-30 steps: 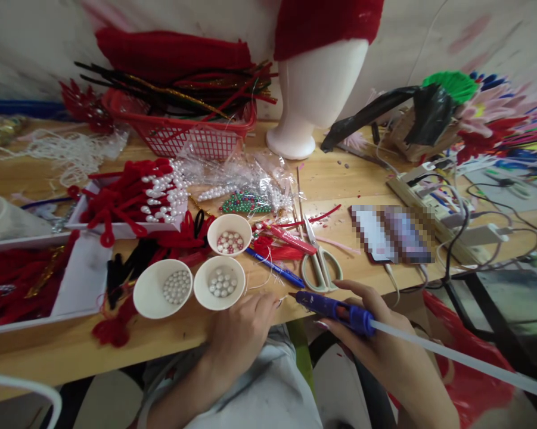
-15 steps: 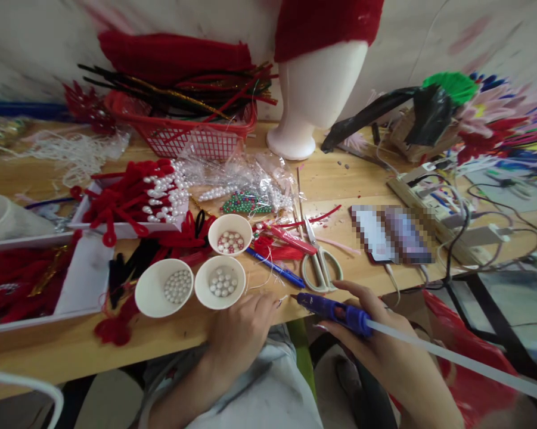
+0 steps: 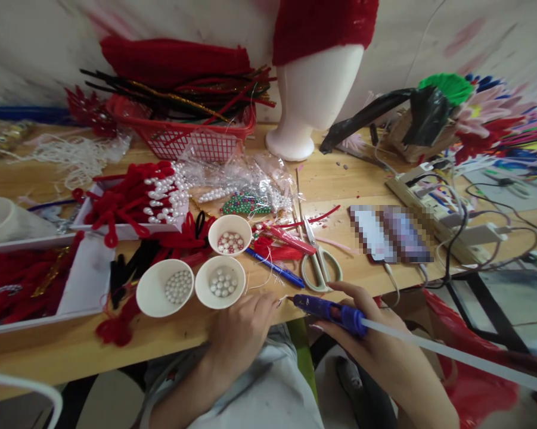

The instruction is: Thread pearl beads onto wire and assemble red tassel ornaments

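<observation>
My right hand (image 3: pixel 379 339) is wrapped round a blue hot glue gun (image 3: pixel 328 311), a long white glue stick (image 3: pixel 429 344) running out of its back to the right. The gun's nozzle points left, close to the fingertips of my left hand (image 3: pixel 244 325). My left fingers are pinched together at the table's front edge. A tiny whitish bit (image 3: pixel 283 300) shows at their tips, too small to name. Just beyond this hand stand white cups of pearl beads (image 3: pixel 223 283). Scissors (image 3: pixel 320 262) and a blue pen (image 3: pixel 277 268) lie beyond the gun.
On the left are white boxes (image 3: pixel 83 280) of red fuzzy pieces. A red basket (image 3: pixel 196 140) of pipe cleaners and a white foam head (image 3: pixel 317 89) stand at the back. Two phones (image 3: pixel 391 233), blurred, lie right, beside a power strip (image 3: pixel 442 220) with trailing cables.
The glue gun in my right hand has shifted slightly left, its nozzle nearer my left fingertips. My left hand stays in nearly the same place.
</observation>
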{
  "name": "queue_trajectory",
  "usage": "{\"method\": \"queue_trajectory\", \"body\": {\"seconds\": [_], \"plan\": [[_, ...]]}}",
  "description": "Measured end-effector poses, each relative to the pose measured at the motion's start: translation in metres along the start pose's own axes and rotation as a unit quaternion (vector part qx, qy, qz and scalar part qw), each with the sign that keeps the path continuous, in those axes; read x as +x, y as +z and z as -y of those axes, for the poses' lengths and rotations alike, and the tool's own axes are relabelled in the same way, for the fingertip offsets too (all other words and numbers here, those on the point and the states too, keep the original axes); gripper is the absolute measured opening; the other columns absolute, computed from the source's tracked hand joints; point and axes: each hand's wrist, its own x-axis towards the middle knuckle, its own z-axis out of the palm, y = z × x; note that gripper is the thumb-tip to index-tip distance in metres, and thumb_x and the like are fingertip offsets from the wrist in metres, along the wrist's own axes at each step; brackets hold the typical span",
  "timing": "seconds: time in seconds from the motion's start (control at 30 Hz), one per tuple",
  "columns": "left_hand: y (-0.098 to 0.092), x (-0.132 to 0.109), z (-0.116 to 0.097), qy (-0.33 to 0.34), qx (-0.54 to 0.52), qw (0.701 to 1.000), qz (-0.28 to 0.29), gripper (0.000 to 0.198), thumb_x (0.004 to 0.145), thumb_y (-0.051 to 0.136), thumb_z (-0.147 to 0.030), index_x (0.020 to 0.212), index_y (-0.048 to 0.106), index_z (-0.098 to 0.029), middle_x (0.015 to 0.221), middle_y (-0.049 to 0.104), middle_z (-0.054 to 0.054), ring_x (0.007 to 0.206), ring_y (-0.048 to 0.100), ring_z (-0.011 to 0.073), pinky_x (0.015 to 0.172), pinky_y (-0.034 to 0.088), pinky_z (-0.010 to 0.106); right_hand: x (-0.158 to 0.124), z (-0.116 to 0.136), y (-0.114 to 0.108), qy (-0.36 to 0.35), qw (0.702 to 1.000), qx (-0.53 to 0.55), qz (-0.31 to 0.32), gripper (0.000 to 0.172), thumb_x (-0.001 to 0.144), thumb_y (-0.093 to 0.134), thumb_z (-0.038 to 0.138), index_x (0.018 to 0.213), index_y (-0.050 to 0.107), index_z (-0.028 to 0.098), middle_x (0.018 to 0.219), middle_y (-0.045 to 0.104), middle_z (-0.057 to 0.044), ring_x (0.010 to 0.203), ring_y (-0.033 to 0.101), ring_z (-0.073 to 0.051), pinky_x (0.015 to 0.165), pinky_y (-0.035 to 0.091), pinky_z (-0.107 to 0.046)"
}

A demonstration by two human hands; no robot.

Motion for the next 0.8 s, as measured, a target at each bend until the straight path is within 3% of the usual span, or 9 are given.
{"method": "queue_trajectory", "body": {"seconds": [0.17, 0.3, 0.4, 0.5, 0.6, 0.7, 0.8], "plan": [[0.001, -0.001, 0.000, 0.000, -0.017, 1.000, 0.006, 0.031, 0.106, 0.040, -0.022, 0.092, 0.067, -0.018, 0.077, 0.077, 0.003, 0.064, 0.074, 0.0204, 0.054, 0.053, 0.031, 0.000, -0.001, 0.002, -0.002, 1.000, 0.012, -0.010, 0.040, 0.094, 0.065, 0.045, 0.127, 0.053, 0.027, 0.086, 0.080, -0.002, 0.072, 0.079, -0.025, 0.061, 0.060, -0.029], [0.002, -0.003, 0.000, -0.019, -0.027, 0.999, 0.010, 0.029, 0.106, 0.041, -0.024, 0.091, 0.065, -0.019, 0.076, 0.076, 0.002, 0.066, 0.074, 0.0193, 0.058, 0.053, 0.030, -0.004, -0.007, -0.005, 0.031, 0.999, 0.013, 0.003, 0.038, 0.091, 0.066, 0.044, 0.124, 0.056, 0.027, 0.073, 0.076, 0.003, 0.062, 0.076, -0.023, 0.054, 0.056, -0.027], [0.003, -0.003, 0.000, -0.020, -0.018, 1.000, 0.008, 0.030, 0.106, 0.041, -0.023, 0.087, 0.063, -0.020, 0.073, 0.075, 0.001, 0.064, 0.073, 0.0195, 0.056, 0.051, 0.030, 0.004, -0.015, -0.016, 0.071, 0.995, 0.034, -0.069, 0.039, 0.089, 0.067, 0.045, 0.122, 0.059, 0.026, 0.084, 0.076, -0.001, 0.070, 0.075, -0.024, 0.061, 0.059, -0.030], [0.002, -0.003, 0.000, -0.021, 0.002, 1.000, 0.021, 0.027, 0.105, 0.043, -0.020, 0.086, 0.062, -0.020, 0.070, 0.073, 0.001, 0.062, 0.072, 0.0197, 0.053, 0.049, 0.030, 0.033, -0.027, -0.025, 0.104, 0.964, 0.091, -0.228, 0.045, 0.085, 0.069, 0.048, 0.120, 0.061, 0.022, 0.103, 0.073, -0.010, 0.075, 0.073, -0.025, 0.060, 0.059, -0.033], [0.003, -0.003, -0.001, -0.015, 0.033, 0.999, 0.038, 0.023, 0.103, 0.047, -0.017, 0.085, 0.061, -0.021, 0.069, 0.072, 0.000, 0.061, 0.072, 0.0200, 0.051, 0.047, 0.030, 0.083, -0.042, -0.028, 0.123, 0.932, 0.156, -0.304, 0.056, 0.083, 0.070, 0.053, 0.125, 0.058, 0.019, 0.106, 0.071, -0.013, 0.068, 0.070, -0.023, 0.049, 0.053, -0.031], [0.005, -0.003, -0.002, -0.015, 0.047, 0.998, 0.040, 0.021, 0.101, 0.049, -0.015, 0.084, 0.060, -0.021, 0.068, 0.072, 0.000, 0.061, 0.072, 0.0196, 0.050, 0.046, 0.029, 0.134, -0.056, -0.022, 0.115, 0.938, 0.130, -0.302, 0.058, 0.085, 0.065, 0.052, 0.128, 0.055, 0.015, 0.102, 0.074, -0.015, 0.080, 0.072, -0.027, 0.057, 0.055, -0.033], [0.007, -0.003, -0.002, -0.020, 0.041, 0.998, 0.030, 0.020, 0.101, 0.050, -0.014, 0.085, 0.060, -0.021, 0.068, 0.072, 0.000, 0.059, 0.072, 0.0196, 0.049, 0.046, 0.029, 0.168, -0.065, -0.011, 0.104, 0.950, 0.109, -0.275, 0.043, 0.085, 0.059, 0.050, 0.107, 0.066, 0.014, 0.096, 0.076, -0.015, 0.088, 0.072, -0.031, 0.072, 0.055, -0.037]]}}
